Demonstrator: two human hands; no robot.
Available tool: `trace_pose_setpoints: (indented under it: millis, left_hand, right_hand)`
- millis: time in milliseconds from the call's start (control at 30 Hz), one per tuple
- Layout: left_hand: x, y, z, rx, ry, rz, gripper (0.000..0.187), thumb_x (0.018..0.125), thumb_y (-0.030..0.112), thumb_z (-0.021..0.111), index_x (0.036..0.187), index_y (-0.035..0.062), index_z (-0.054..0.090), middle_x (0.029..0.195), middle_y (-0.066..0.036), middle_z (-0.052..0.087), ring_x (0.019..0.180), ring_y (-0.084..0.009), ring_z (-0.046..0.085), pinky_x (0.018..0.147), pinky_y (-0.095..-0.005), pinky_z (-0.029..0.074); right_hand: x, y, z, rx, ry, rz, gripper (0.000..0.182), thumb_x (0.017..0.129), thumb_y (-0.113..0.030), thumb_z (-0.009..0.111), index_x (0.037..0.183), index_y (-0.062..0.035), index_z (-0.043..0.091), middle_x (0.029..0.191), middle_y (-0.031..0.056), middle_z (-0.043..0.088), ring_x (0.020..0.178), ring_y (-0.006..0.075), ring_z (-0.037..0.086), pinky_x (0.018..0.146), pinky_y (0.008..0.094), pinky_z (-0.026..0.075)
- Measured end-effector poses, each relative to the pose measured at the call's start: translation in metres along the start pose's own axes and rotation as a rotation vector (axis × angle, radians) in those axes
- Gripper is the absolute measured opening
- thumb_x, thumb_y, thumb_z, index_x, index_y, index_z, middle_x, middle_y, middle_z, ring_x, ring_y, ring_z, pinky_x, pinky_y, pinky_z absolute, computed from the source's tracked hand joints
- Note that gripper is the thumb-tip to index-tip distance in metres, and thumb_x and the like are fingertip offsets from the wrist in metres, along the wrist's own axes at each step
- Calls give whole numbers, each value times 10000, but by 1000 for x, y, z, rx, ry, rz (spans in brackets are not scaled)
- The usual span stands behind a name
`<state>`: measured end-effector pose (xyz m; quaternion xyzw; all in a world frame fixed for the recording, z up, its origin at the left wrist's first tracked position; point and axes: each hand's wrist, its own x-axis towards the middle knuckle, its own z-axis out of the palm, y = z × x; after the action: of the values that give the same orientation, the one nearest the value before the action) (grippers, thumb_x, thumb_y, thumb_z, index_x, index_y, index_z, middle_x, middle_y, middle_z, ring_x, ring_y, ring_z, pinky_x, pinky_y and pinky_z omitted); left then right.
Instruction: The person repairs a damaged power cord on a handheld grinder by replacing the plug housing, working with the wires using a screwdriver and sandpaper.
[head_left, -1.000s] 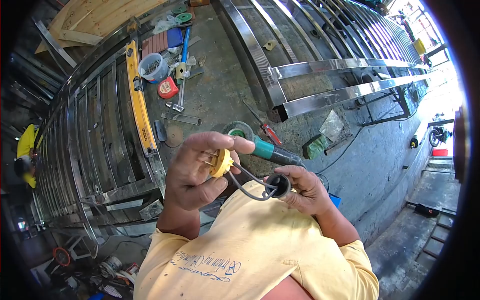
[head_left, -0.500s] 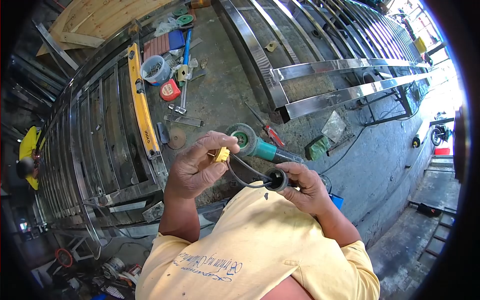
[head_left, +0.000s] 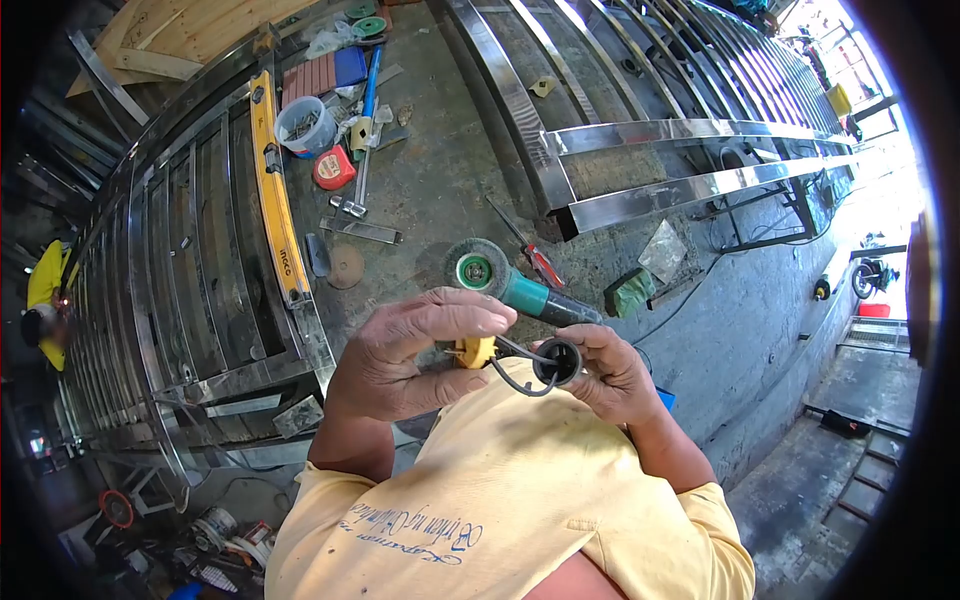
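My left hand (head_left: 420, 350) pinches a yellow electrical plug insert (head_left: 479, 351) between thumb and fingers, with metal prongs on its left side. Two grey wires (head_left: 513, 378) loop from the insert into a round black plug housing (head_left: 557, 363). My right hand (head_left: 612, 378) grips that housing from the right, its open end facing up toward me. A narrow gap separates the two plug parts. Just beyond my hands lies a green angle grinder (head_left: 525, 293) with a round abrasive disc (head_left: 474, 270).
A yellow spirit level (head_left: 275, 190) rests on a metal frame at left. Near it are a bucket of small metal parts (head_left: 306, 128), a red tape measure (head_left: 333, 168) and a loose disc (head_left: 346, 267). Red-handled pliers (head_left: 541, 264) lie beyond the grinder. A barred steel frame (head_left: 640, 135) extends right.
My left hand has brought the yellow insert right and down, closer to the black housing. The wire loop between them is shorter, and the housing's mouth faces me more.
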<state>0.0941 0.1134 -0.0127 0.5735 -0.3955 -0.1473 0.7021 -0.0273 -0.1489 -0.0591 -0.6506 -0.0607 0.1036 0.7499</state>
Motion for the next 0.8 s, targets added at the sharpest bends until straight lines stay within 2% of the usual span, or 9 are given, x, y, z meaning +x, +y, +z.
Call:
trace_pose_setpoints:
  millis: [33, 300, 433, 533, 667, 733, 800]
  left_hand:
    - [2, 0, 0, 55, -31, 50, 472, 809, 18, 793, 1250, -20, 629, 1203, -239, 666, 1000, -180, 662, 837, -285, 526]
    - [-6, -4, 6, 57, 37, -82, 478, 830, 49, 791, 1272, -9, 618, 1201, -223, 672, 1051, -211, 660, 843, -296, 524]
    - [-10, -3, 15, -64, 88, -118, 494, 846, 35, 771, 1302, -13, 589, 1223, -217, 664, 1061, -219, 656, 875, -299, 514]
    - [-10, -11, 15, 39, 25, -54, 533, 841, 50, 785, 1324, -10, 568, 1279, -208, 632, 1107, -211, 632, 884, -293, 508]
    - [-8, -5, 22, -97, 100, -181, 594, 811, 83, 830, 1333, 1, 560, 1306, -177, 592, 1092, -160, 591, 867, -277, 507]
    - [-9, -8, 36, -206, 167, -240, 614, 798, 102, 848, 1334, 13, 562, 1285, -155, 584, 1073, -138, 571, 840, -267, 511]
    - [-10, -12, 40, -102, 161, -220, 585, 800, 114, 851, 1310, 31, 577, 1211, -132, 605, 990, -129, 583, 794, -270, 519]
  right_hand:
    - [1, 0, 0, -12, -10, -11, 456, 932, -14, 691, 1345, 6, 499, 1144, 76, 661, 1043, 123, 629, 862, 278, 510]
    - [2, 1, 5, 73, -19, -124, 431, 937, -15, 682, 1330, 13, 509, 1226, 126, 645, 1092, 179, 648, 941, 324, 509]
    - [-1, -2, 3, 90, -66, -52, 416, 939, -1, 671, 1323, 12, 513, 1255, 146, 640, 1115, 186, 639, 960, 332, 500]
    - [3, -4, 7, 136, -66, -52, 404, 942, 3, 663, 1316, 15, 512, 1266, 156, 637, 1128, 190, 634, 966, 332, 499]
    - [4, -1, 9, 144, -32, -94, 390, 940, 13, 660, 1302, 21, 515, 1268, 166, 638, 1141, 196, 627, 970, 339, 504]
    - [5, -3, 11, 161, -22, -105, 389, 939, 13, 662, 1299, 21, 516, 1264, 168, 641, 1146, 197, 625, 971, 344, 505]
    - [6, -4, 11, 193, -25, -100, 391, 938, 8, 667, 1299, 19, 517, 1260, 170, 644, 1150, 197, 624, 974, 349, 504]
